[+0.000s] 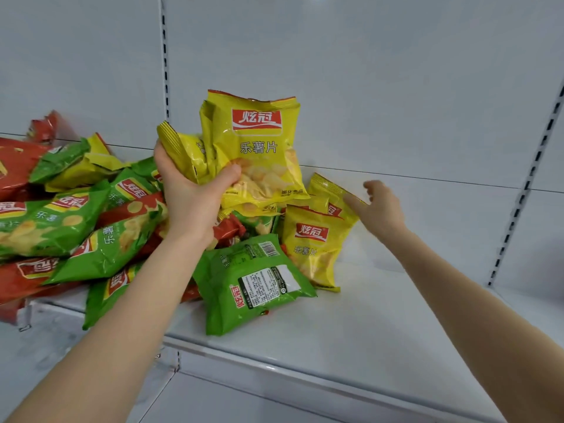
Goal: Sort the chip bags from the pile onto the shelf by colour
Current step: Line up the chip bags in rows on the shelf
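Observation:
My left hand (190, 193) is raised above the pile, shut on a bunch of yellow chip bags (259, 148) held upright. My right hand (381, 209) reaches to the right of them, fingers spread, its fingertips touching a yellow bag (328, 190) that leans at the back of the white shelf (381, 315). Another yellow bag (314, 245) stands in front of that one. A green bag (253, 282) lies back side up at the pile's front edge. The mixed pile of green bags (45, 221) and red bags (15, 169) covers the shelf's left part.
The shelf's white back panel (366, 87) has slotted upright rails (165, 56) at the left and at the right (525, 190). Bare shelf surface lies to the right of the yellow bags. The shelf's front lip (274, 367) runs across below the arms.

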A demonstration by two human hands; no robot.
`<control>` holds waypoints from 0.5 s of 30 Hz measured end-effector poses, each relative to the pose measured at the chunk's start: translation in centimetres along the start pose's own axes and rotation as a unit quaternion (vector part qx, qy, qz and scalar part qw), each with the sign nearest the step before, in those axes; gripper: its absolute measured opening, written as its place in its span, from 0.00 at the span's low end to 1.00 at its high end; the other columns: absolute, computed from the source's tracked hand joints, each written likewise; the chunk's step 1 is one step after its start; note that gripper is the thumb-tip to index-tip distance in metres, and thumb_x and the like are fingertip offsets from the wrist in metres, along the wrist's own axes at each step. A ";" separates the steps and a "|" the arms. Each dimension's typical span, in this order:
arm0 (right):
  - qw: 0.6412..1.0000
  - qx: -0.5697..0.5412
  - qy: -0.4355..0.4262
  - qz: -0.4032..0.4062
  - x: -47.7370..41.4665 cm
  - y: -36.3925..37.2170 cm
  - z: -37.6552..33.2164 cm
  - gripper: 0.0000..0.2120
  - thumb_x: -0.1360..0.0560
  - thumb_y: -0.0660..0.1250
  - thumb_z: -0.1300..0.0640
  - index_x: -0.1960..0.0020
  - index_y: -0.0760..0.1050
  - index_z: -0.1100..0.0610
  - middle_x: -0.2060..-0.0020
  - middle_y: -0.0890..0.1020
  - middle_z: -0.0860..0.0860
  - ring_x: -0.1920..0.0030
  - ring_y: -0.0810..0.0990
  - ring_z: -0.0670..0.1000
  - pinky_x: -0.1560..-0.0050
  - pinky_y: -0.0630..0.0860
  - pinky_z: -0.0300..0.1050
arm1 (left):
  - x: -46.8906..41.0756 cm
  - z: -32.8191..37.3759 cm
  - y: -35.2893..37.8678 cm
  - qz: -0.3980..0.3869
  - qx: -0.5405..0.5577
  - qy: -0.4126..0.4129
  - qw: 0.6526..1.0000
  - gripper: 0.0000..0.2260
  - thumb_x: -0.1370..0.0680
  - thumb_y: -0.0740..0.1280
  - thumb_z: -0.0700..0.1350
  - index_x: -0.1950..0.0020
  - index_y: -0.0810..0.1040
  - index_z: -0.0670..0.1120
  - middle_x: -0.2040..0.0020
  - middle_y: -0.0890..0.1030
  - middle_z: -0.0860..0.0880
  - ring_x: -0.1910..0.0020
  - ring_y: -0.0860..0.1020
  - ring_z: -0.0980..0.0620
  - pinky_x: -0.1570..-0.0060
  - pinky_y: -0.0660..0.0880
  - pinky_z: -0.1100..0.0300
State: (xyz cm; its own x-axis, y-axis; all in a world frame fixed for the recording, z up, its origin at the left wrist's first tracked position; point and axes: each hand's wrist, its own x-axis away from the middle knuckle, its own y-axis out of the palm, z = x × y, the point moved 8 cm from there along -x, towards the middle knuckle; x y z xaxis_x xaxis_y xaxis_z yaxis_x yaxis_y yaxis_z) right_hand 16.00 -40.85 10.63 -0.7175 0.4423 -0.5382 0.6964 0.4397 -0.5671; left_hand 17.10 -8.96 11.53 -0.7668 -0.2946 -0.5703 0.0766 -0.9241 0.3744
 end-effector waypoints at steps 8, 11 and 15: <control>0.999 -0.001 0.040 0.036 0.2 0.9 1.4 0.35 0.28 0.64 0.37 0.31 0.61 0.58 0.34 0.68 0.57 0.36 0.71 0.57 0.41 0.67 0.51 | 0.1 -0.6 0.0 -0.003 -0.005 0.010 1.000 0.43 0.32 0.75 0.36 0.25 0.54 0.52 0.34 0.70 0.54 0.38 0.72 0.58 0.42 0.73 0.59; 0.999 0.029 0.036 0.027 0.8 0.9 1.7 0.34 0.29 0.64 0.35 0.34 0.65 0.58 0.37 0.71 0.55 0.39 0.73 0.56 0.44 0.68 0.50 | 0.4 -1.1 0.0 -0.004 -0.010 0.010 1.000 0.44 0.33 0.77 0.37 0.25 0.55 0.51 0.33 0.71 0.51 0.37 0.73 0.54 0.38 0.73 0.48; 0.998 0.040 0.017 -0.051 1.6 2.5 1.6 0.35 0.31 0.68 0.37 0.33 0.65 0.57 0.37 0.68 0.55 0.40 0.73 0.57 0.42 0.70 0.52 | 0.9 -1.6 0.3 -0.005 -0.011 0.005 1.000 0.44 0.33 0.77 0.37 0.25 0.54 0.51 0.32 0.70 0.51 0.35 0.72 0.52 0.37 0.72 0.45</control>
State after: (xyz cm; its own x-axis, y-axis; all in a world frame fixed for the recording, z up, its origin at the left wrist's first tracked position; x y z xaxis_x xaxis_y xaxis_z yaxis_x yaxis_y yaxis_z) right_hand 16.59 -40.25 7.34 -0.7834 0.4244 -0.4541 0.6147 0.4207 -0.6672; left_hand 17.45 -9.92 10.02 -0.7616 -0.2878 -0.5807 0.0828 -0.9318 0.3533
